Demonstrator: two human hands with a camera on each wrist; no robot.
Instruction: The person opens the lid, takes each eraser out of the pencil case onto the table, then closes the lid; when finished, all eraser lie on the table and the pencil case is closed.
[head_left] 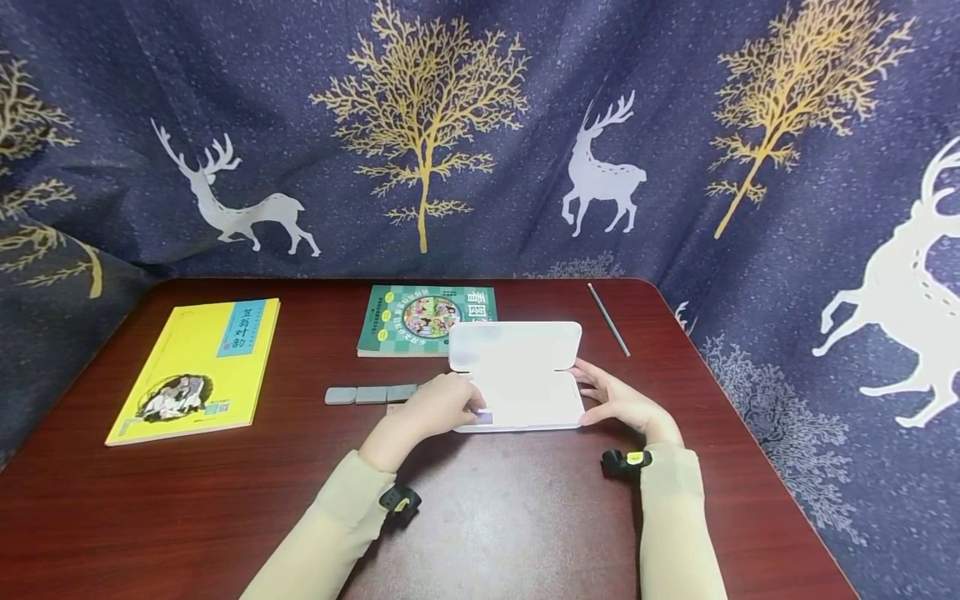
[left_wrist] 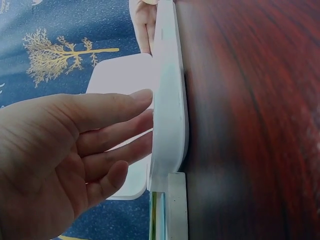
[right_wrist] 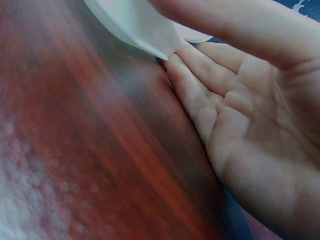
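A white pencil case lies on the table with its lid raised at the back. My left hand reaches over its left end, fingertips down inside beside a small purplish piece. In the left wrist view, the case wall hides the fingertips of the left hand, so whether they pinch that piece is unclear. My right hand holds the case's right end, thumb at the front corner and fingers farther back. The right wrist view shows the fingers of the right hand against the case's corner.
Several grey blocks lie in a row left of the case. Behind it is a green book. A yellow book lies at the left, a pencil at the back right. A patterned blue cloth hangs behind the table.
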